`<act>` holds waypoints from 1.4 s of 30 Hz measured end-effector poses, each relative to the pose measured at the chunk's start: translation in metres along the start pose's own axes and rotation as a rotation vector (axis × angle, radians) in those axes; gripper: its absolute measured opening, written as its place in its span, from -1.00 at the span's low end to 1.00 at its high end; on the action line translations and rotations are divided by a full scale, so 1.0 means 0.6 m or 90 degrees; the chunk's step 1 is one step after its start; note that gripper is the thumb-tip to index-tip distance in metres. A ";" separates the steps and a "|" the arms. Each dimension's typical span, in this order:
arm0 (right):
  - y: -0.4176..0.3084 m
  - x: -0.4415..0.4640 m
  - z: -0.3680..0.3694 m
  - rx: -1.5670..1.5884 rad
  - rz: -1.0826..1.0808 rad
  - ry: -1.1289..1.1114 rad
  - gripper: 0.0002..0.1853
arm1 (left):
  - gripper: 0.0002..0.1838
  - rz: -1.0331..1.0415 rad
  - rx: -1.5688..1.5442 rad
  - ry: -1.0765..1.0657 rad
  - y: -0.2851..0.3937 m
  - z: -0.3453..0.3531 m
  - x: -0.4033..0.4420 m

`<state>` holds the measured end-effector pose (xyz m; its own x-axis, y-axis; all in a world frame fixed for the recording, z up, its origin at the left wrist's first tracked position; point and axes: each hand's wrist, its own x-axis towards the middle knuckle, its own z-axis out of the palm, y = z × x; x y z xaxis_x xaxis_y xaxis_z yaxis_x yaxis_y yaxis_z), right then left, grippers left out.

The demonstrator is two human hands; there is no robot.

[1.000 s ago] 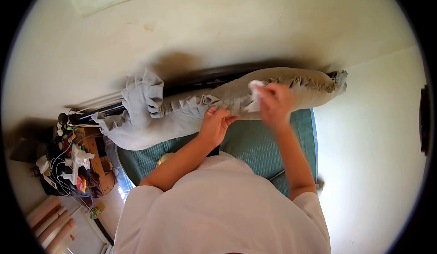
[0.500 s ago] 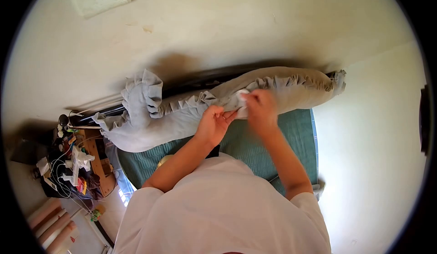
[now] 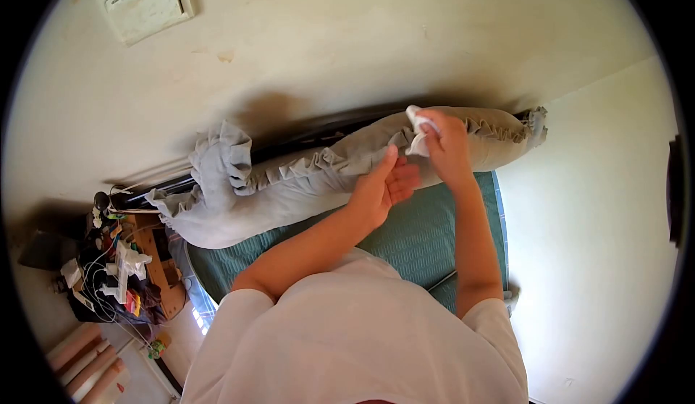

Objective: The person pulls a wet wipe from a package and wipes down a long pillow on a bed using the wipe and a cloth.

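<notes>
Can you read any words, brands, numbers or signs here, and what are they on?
No text can be read.
Red-and-yellow item in the left-hand clutter: too small and blurred to tell whether it bears print.
White cloth in the right hand: no lettering visible.

There are two hands, one left hand (image 3: 382,190) and one right hand (image 3: 449,143); one white cloth (image 3: 420,135); one long grey ruffled cover (image 3: 253,212) along the far edge of one green mat (image 3: 420,234); one switch plate (image 3: 146,4).
</notes>
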<state>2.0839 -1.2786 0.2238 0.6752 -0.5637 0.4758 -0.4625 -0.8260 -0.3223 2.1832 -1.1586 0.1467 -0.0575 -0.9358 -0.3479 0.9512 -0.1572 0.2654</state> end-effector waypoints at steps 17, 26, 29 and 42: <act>-0.020 -0.072 0.023 -0.090 -0.197 -0.051 -0.71 | -0.79 0.127 0.026 -0.143 -0.013 -0.106 0.003; -0.046 -0.071 0.019 -0.048 -0.215 0.021 -0.72 | -0.72 0.094 -0.083 -0.196 -0.006 -0.101 0.014; -0.006 -0.085 0.025 -0.172 -0.160 0.047 -0.71 | -0.69 0.092 -0.089 -0.248 0.008 -0.083 0.003; -0.024 -0.080 0.016 -0.108 -0.102 0.131 -0.68 | -0.70 0.085 -0.104 -0.217 0.003 -0.069 -0.009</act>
<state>2.0634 -1.2398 0.1979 0.6248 -0.3998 0.6706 -0.4604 -0.8824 -0.0972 2.1975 -1.1407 0.1119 -0.0020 -1.0000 0.0055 0.9912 -0.0013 0.1324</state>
